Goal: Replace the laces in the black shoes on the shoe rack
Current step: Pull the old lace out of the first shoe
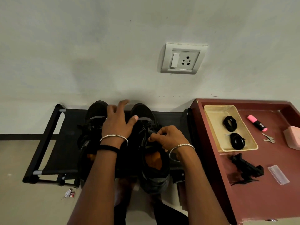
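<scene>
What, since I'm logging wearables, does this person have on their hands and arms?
No sleeves or gloves show: both forearms are bare. At the wrist of the left hand sit a silver bangle and, just behind it, a black band. At the wrist of the right hand sits a second silver bangle.

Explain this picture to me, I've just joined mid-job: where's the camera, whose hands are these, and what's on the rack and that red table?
No machine here: a head-worn camera looks down at a person's bare hands. The left hand is open, fingers spread, over two black shoes on the shoe rack. The right hand pinches a lace on the right-side shoe. On the red table beside it, a clear tray holds two coiled black laces; a pink highlighter and keys lie nearby.
</scene>
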